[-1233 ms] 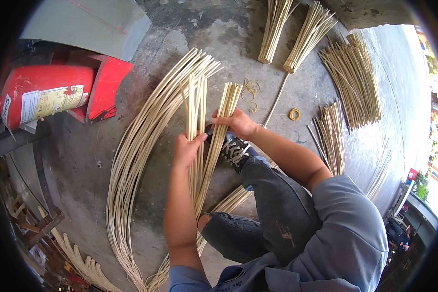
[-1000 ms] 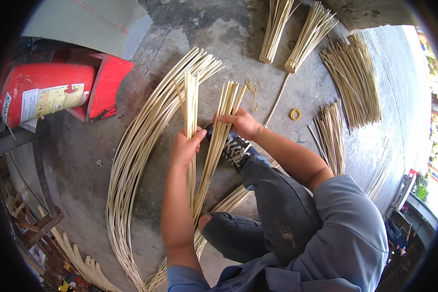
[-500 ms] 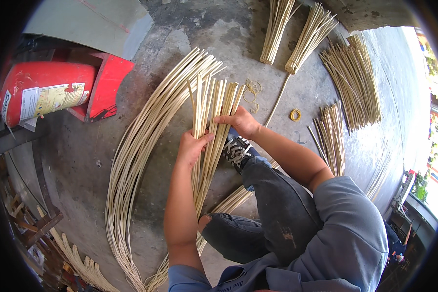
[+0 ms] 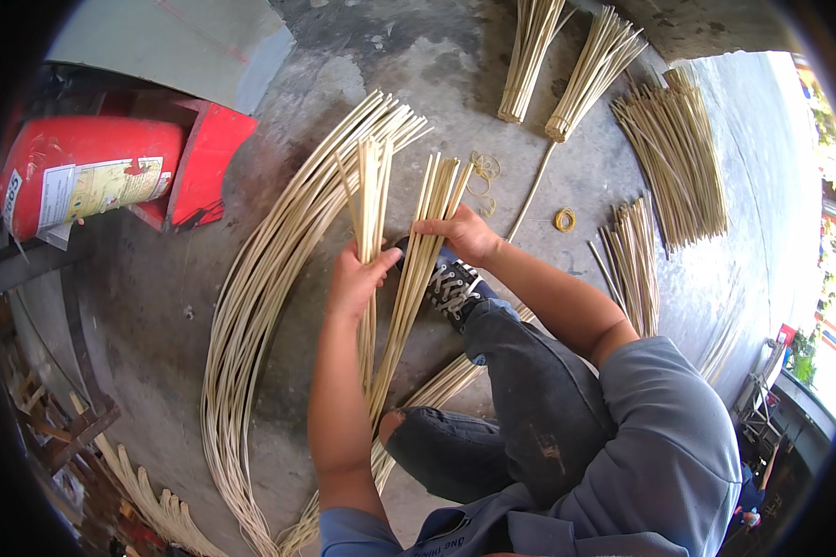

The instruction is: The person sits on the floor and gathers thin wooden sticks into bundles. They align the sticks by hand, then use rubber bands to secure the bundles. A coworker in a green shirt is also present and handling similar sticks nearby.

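My left hand [image 4: 358, 278] is closed round a bunch of pale rattan canes [image 4: 372, 186], the thumb across its front. In my right hand [image 4: 469, 234] is a second bunch of canes [image 4: 429, 209], gripped just below its top ends. A narrow gap parts the two bunches at the top. Lower down they come close together beside my knee. To the left of my hands, a big curved sheaf of long canes [image 4: 269, 251] lies on the floor. Rubber bands [image 4: 483, 172] lie loose just beyond my right hand.
A coil of yellow bands [image 4: 565, 219] rests on the concrete floor. Tied cane bundles [image 4: 585, 74] stand at the back; shorter cane stacks [image 4: 678, 158] lie at the right. A red fire extinguisher [image 4: 102, 172] is at the left. My shoe [image 4: 453, 288] is right beneath my hands.
My left hand has moved a little to the left with its bunch, widening the gap between the two bunches. My right hand has hardly moved and keeps its grip.
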{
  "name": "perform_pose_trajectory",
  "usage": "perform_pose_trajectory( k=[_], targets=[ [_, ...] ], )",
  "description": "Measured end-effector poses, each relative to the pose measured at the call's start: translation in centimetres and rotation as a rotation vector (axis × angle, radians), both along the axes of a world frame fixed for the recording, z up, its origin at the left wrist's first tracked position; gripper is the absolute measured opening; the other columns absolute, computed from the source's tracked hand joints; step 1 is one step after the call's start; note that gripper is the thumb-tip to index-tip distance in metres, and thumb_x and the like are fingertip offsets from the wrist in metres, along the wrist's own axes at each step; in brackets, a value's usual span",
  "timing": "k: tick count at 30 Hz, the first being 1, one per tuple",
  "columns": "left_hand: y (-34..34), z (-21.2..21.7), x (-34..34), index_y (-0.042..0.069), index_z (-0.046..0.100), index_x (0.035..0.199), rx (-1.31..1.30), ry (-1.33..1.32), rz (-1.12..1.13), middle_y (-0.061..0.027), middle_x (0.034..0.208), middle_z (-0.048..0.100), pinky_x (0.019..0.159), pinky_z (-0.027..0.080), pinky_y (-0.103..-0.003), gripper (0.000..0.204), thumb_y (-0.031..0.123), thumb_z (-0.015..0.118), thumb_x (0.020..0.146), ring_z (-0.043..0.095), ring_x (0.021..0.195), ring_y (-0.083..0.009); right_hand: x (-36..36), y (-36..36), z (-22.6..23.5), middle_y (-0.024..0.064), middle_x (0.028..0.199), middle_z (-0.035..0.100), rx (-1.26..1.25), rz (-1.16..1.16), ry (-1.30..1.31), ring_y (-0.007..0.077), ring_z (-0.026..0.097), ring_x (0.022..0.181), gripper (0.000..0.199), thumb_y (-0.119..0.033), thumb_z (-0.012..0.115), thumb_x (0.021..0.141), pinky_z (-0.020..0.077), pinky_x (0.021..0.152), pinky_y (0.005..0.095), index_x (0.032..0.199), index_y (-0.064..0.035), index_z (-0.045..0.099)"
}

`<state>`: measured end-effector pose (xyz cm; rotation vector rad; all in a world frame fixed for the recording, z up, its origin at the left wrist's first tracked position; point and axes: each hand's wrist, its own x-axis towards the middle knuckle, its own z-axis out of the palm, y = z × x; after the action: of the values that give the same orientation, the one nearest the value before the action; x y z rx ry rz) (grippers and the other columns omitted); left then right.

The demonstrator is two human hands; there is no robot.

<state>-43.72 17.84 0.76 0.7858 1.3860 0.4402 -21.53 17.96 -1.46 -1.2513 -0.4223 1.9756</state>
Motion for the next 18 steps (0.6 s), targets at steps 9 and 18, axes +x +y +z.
perform_pose_trajectory(
  k=[9,18],
  targets=[
    [-0.4,-0.6,1.1,0.003,0.072,0.104,-0.049,-0.029,-0.045,-0.0012,0.086,0.071,0.060,0.050,-0.028,0.027,0.011,0.085,0.082,0.062,0.069,-0.0101,-1.1,0.6,0.3,0.0075,0.101,0.071,0.072,0.001,0.012,0.0199,0.068,0.096,0.030,-0.008,0.077,0.088,0.0529,0.092,0.0353,0.115,0.0004,0.066],
    [0.4,0.3,-0.4,0.002,0.066,0.106,-0.008,-0.011,0.056,0.0004,0.079,0.064,0.062,0.050,-0.028,0.035,0.014,0.086,0.081,0.060,0.067,-0.0108,0.0,-0.1,0.5,0.0115,0.101,0.072,0.037,-0.035,0.128,0.0230,0.070,0.098,0.023,-0.014,0.070,0.094,0.0544,0.094,0.0400,0.112,-0.0020,0.065]
  ],
)
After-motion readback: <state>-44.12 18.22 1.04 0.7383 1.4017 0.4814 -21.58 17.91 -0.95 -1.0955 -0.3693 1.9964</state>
